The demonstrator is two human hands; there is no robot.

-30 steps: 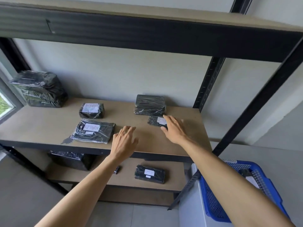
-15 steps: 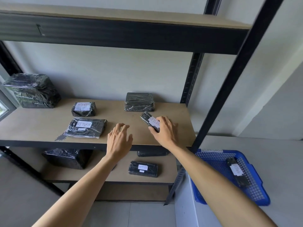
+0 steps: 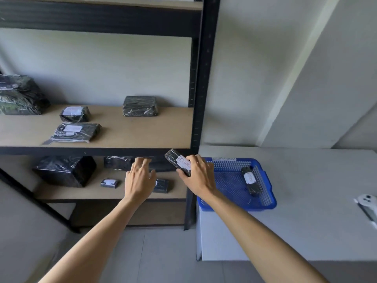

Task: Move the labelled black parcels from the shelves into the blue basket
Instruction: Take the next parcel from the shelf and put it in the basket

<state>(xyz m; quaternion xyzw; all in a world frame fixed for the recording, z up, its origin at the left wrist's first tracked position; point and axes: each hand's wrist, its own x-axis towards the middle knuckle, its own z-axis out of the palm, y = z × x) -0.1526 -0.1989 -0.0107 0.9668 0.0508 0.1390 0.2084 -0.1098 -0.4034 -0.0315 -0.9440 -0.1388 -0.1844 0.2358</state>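
My right hand (image 3: 201,176) grips a small black parcel (image 3: 177,161) with a white "RETURN" label, held in the air in front of the shelf post, just left of the blue basket (image 3: 263,206). One labelled black parcel (image 3: 250,180) lies inside the basket. My left hand (image 3: 139,178) hovers with spread fingers and nothing in it, in front of the lower shelf. On the middle shelf lie two labelled parcels, a small one (image 3: 75,114) and a flat one (image 3: 75,132). The lower shelf holds a small labelled parcel (image 3: 110,183) and another (image 3: 162,185) partly hidden by my left hand.
Unlabelled black bundles sit on the middle shelf (image 3: 140,106) and far left (image 3: 19,94); a big black box (image 3: 65,170) and a dark parcel (image 3: 117,162) sit on the lower shelf. A black upright post (image 3: 201,78) stands between shelf and grey table (image 3: 306,221). A white controller (image 3: 367,207) lies at the right.
My right hand has lifted the "RETURN" parcel off the middle shelf and carried it down and right toward the basket. My left hand has dropped lower. The view has swung right.
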